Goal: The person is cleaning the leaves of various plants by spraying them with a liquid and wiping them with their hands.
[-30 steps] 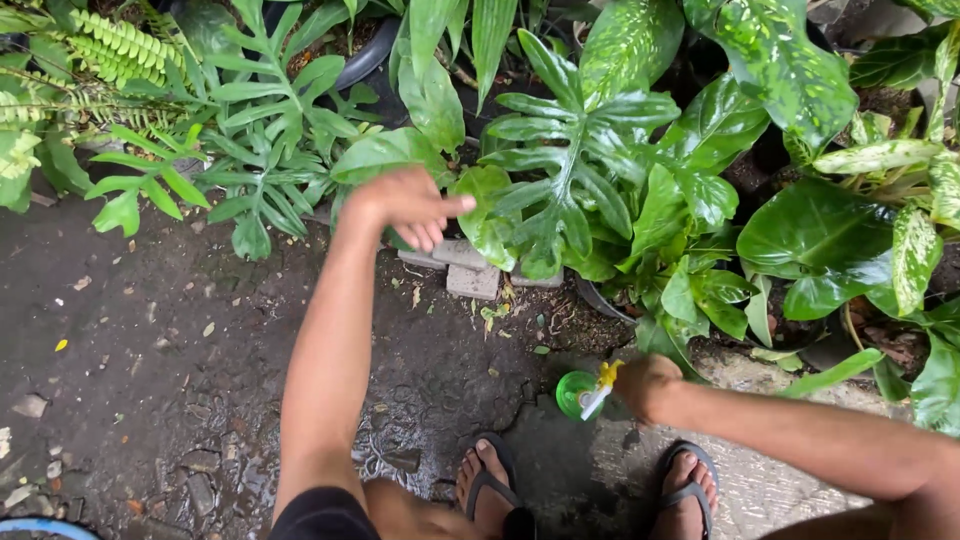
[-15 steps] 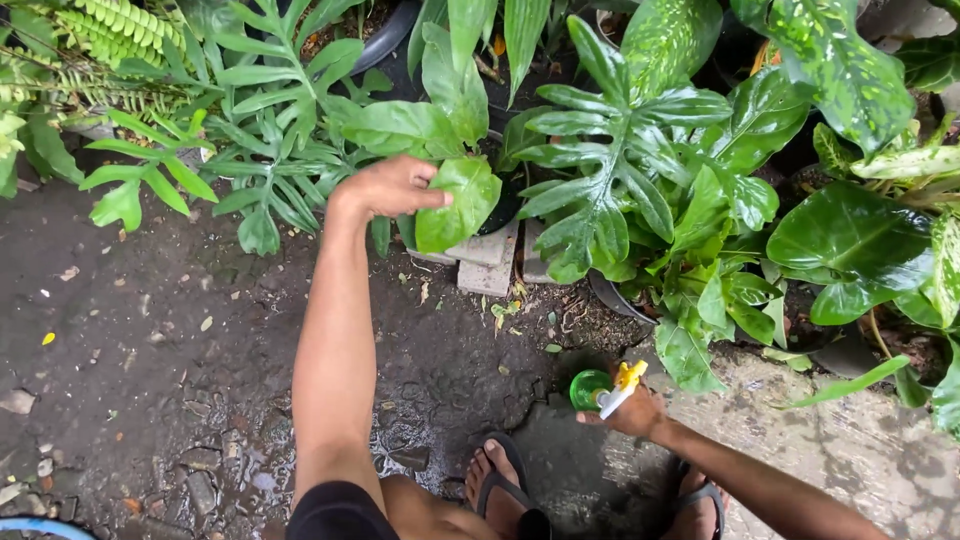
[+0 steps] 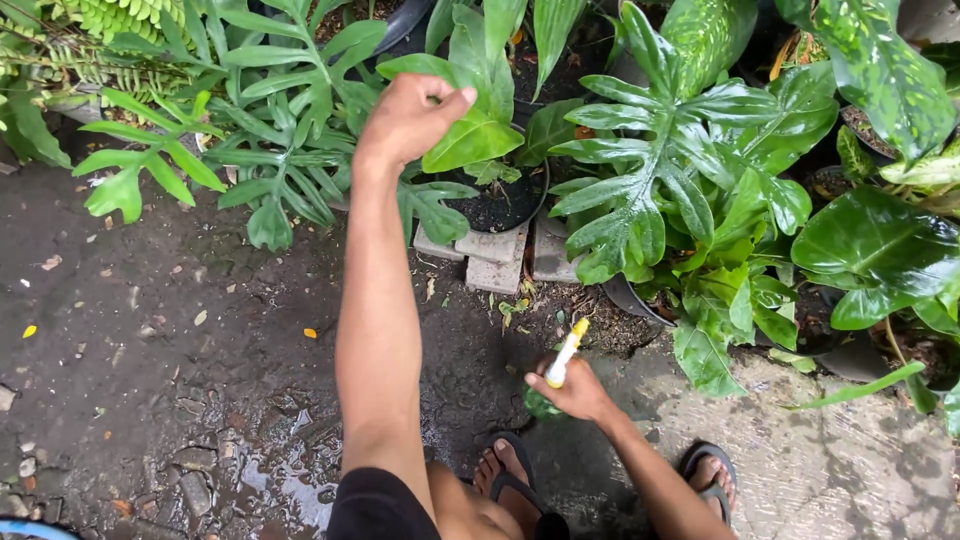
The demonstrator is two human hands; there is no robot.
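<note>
Spray bottle (image 3: 556,375) | right fingers (image 3: 575,392) grip it | left fingers (image 3: 440,95) pinch green leaf (image 3: 470,138)

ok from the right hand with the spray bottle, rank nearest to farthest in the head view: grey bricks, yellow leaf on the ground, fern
From the right hand:
1. Grey bricks, just ahead by the pot.
2. Yellow leaf, on the wet ground to the left.
3. Fern, far top left corner.

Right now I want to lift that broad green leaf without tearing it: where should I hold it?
Probably at its base, where the blade meets the stalk, coming from the left. The left hand already pinches the leaf there at its near edge; the blade spreads right and tapers to a soft tip. The right hand is busy with the spray bottle.
</note>
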